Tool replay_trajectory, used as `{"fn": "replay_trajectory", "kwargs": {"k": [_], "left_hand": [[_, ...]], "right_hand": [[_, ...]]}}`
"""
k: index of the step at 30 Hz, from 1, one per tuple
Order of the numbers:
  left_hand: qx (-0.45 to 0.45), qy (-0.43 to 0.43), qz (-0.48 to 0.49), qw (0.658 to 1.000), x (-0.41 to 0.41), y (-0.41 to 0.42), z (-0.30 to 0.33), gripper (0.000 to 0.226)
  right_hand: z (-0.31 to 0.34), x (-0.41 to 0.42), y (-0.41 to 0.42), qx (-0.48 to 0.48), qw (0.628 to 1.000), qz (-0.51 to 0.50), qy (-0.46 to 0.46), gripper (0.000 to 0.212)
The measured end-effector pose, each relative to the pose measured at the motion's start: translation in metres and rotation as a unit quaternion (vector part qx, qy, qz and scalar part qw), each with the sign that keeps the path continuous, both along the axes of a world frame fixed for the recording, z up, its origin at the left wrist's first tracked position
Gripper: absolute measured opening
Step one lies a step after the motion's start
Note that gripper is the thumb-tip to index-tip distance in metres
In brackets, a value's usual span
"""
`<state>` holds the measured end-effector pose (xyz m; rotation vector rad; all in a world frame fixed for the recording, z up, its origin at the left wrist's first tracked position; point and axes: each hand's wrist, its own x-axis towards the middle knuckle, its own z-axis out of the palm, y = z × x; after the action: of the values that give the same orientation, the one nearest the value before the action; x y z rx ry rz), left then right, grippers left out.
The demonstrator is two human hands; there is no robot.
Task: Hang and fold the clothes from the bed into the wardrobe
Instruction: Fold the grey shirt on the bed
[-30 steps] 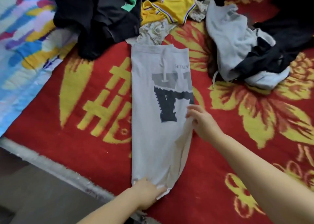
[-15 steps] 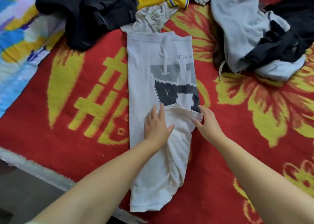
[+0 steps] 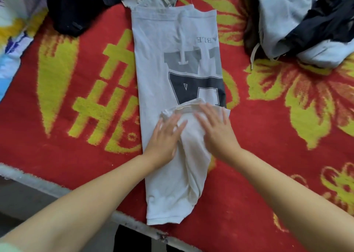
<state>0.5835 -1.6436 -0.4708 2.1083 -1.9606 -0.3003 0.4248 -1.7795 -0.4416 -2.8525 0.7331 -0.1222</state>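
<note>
Left hand: the left hand (image 3: 164, 137) lies flat with straight, spread fingers on the folded-up flap, grasping nothing, likely to pin the fold.
Right hand: the right hand (image 3: 216, 129) presses beside it, fingers straight and released, seemingly smoothing the flap's far edge.
T-shirt: the grey T-shirt (image 3: 172, 50) lies in a long narrow strip on the red blanket (image 3: 249, 117), running from the near bed edge toward the far clothes pile (image 3: 306, 22).
Look: pale grey with a large dark block print; the near part is creased and bunched.
</note>
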Motion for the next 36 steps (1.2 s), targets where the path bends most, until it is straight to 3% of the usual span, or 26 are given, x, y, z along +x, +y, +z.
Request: {"fn": "replay_trajectory", "kwargs": {"k": [3, 6, 9, 14, 16, 18, 20, 21, 23, 24, 27, 28, 30, 32, 33, 34, 36], "left_hand": [[0.033, -0.078, -0.206, 0.975, 0.007, 0.072, -0.013, 0.095], [0.124, -0.1, -0.261, 0.952, 0.02, 0.122, -0.019, 0.115], [0.139, -0.081, -0.268, 0.95, 0.027, 0.135, -0.025, 0.103], [0.135, -0.012, -0.232, 0.963, 0.033, 0.118, -0.013, 0.05], [0.213, 0.135, -0.118, 0.96, 0.023, 0.108, 0.0, 0.056], [0.284, 0.375, 0.134, 0.872, 0.017, 0.094, 0.015, 0.057], [0.21, 0.535, 0.375, 0.727, 0.026, 0.077, 0.025, 0.037], [0.19, 0.586, 0.443, 0.651, 0.031, 0.07, 0.029, 0.031], [0.204, 0.622, 0.485, 0.58, 0.04, 0.06, 0.031, 0.027], [0.218, 0.623, 0.483, 0.575, 0.041, 0.056, 0.034, 0.027], [0.221, 0.573, 0.5, 0.611, 0.045, 0.048, 0.026, 0.032], [0.194, 0.527, 0.507, 0.653, 0.047, 0.047, 0.022, 0.035], [0.121, 0.369, 0.481, 0.786, 0.049, 0.049, 0.019, 0.029], [0.025, 0.179, 0.379, 0.908, 0.042, 0.054, 0.019, 0.039], [-0.007, 0.109, 0.297, 0.949, 0.036, 0.057, 0.02, 0.05], [-0.016, 0.051, 0.202, 0.978, 0.027, 0.058, 0.025, 0.062], [0.058, -0.041, 0.048, 0.996, 0.004, 0.066, 0.015, 0.085]], "right_hand": [[-0.012, -0.048, 0.041, -0.028, 0.963, 0.231, 0.134, 0.085], [-0.021, -0.081, 0.058, -0.023, 0.931, 0.294, 0.216, 0.087], [-0.023, -0.078, 0.062, -0.019, 0.935, 0.288, 0.207, 0.08], [-0.023, -0.067, 0.066, 0.046, 0.955, 0.243, 0.166, 0.07], [-0.016, -0.059, 0.065, 0.127, 0.966, 0.192, 0.116, 0.047], [0.004, -0.043, 0.054, 0.293, 0.953, 0.036, 0.071, 0.022], [0.015, -0.024, 0.032, 0.418, 0.895, -0.152, 0.039, 0.029], [0.017, -0.017, 0.02, 0.442, 0.868, -0.225, 0.029, 0.034], [0.012, -0.005, 0.001, 0.446, 0.848, -0.285, 0.036, 0.04], [0.01, 0.001, -0.002, 0.432, 0.85, -0.297, 0.058, 0.042], [0.005, 0.013, 0.003, 0.371, 0.861, -0.333, 0.098, 0.043], [0.005, 0.014, 0.007, 0.353, 0.863, -0.346, 0.102, 0.037], [0.012, 0.013, 0.017, 0.262, 0.898, -0.343, 0.089, 0.023], [0.017, 0.008, 0.028, 0.105, 0.969, -0.221, 0.038, 0.042], [0.016, 0.005, 0.036, 0.061, 0.991, -0.121, 0.022, 0.053], [0.013, 0.003, 0.046, 0.037, 0.998, -0.022, 0.034, 0.063], [-0.001, -0.004, 0.063, -0.001, 0.988, 0.108, 0.112, 0.078]]}}
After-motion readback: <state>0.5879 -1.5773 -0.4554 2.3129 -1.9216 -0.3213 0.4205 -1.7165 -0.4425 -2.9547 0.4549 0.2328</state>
